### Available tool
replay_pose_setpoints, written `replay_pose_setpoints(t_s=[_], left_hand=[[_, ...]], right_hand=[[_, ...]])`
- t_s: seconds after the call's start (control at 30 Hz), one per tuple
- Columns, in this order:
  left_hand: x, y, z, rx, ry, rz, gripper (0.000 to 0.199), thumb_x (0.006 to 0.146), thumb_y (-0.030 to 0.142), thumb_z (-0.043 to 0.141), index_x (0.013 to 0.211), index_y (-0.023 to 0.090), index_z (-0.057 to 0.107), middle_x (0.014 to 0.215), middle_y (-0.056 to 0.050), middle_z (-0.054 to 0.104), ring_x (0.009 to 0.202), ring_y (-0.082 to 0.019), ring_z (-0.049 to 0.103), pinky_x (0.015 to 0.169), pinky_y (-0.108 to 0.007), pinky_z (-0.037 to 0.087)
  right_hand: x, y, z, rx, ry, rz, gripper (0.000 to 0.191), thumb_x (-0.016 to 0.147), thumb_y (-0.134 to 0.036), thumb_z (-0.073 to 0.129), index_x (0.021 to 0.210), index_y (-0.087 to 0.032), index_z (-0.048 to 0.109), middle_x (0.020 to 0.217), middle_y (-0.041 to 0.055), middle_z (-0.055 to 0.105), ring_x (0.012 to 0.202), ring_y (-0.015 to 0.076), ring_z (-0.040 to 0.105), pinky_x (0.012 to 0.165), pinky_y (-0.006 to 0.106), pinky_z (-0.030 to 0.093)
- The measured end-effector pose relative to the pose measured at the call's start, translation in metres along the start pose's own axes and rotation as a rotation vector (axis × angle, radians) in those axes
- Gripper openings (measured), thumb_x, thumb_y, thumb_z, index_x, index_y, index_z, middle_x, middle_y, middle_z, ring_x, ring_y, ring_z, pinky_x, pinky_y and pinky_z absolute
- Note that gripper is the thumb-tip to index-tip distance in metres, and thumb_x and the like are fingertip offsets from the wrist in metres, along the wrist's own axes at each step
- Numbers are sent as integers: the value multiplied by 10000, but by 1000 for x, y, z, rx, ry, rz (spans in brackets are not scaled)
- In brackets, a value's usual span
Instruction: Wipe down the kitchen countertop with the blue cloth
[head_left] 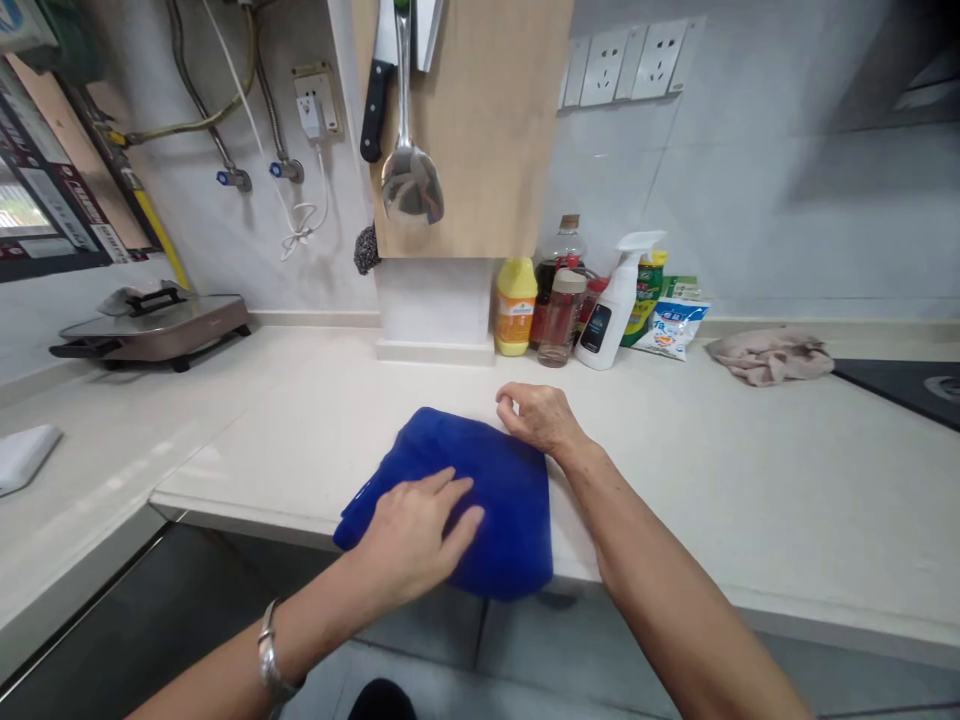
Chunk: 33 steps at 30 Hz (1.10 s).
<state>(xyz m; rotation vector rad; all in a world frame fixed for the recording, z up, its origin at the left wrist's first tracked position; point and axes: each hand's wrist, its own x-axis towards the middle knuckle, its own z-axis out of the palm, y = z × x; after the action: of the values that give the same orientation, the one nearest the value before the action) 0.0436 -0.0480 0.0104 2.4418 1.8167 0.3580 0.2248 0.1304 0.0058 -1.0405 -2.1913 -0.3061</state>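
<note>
A folded blue cloth [495, 500] lies on the white countertop, its near part hanging over the front edge. On top of it rests my left hand [420, 525], palm down with the fingers stretched out and the thumb apart. My right hand [541, 418] is at the cloth's far right edge, its fingers curled inward and closed. Whether those fingers pinch anything is hidden from this angle. A silver bracelet [271, 652] circles my left wrist.
Against the wall stand a yellow bottle [515, 308], a brown-tinted jar [561, 320], a white spray bottle [613, 305] and a blue-white packet [673, 325]. A crumpled rag [772, 355] lies near the black hob [892, 383]. An electric pan [161, 330] sits at left; a spatula [409, 180] hangs above.
</note>
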Motion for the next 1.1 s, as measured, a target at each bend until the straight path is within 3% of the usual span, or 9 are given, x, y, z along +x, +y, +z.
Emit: replay_pose_setpoints(t_s=[0.07,0.13,0.27,0.47,0.9,1.1], left_hand=[[10,-9,5,24,48,88,532,936,530,294,1365,281,485,1442,-56,464,1385,-264,334,1158,-528,251],[21,-15,15,28,-7,177,535,936,541,292,1412,324,403,1513,-36,355,1432,-284,214,1157,-620,126],[37,-22,32,46,-94,177,589,916,609,246,1458,381,275,1577,-28,185,1450,-327,108,1095,-724,58],[68,-37,29,79,-121,86,602,908,634,202,1458,398,263,1581,9,167,1456,-299,98,1104,-708,28],[152,-104,29,142,-112,-64,644,882,682,120,1464,425,218,1585,50,129,1462,-274,75,1112,-683,47],[190,-126,31,152,-107,-160,686,869,694,104,1476,393,211,1588,38,116,1461,-290,65,1109,-690,53]], right_hand=[[0,1,1,19,33,6,225,825,-203,467,842,-189,691,805,26,719,714,167,639,634,245,383],[0,2,2,28,47,12,225,828,-204,464,837,-187,688,788,24,715,691,159,631,638,244,386],[-1,1,4,29,17,11,221,827,-208,466,840,-189,685,776,21,711,645,151,612,632,245,383],[-2,-4,0,30,-11,36,213,829,-208,470,822,-189,683,761,26,709,632,152,606,626,246,373],[-2,-9,-1,19,-82,12,229,844,-204,454,859,-180,682,775,32,703,636,144,601,631,249,362],[-2,-17,-2,-81,-213,-7,226,833,-196,444,838,-178,669,800,46,704,681,169,612,570,263,300]])
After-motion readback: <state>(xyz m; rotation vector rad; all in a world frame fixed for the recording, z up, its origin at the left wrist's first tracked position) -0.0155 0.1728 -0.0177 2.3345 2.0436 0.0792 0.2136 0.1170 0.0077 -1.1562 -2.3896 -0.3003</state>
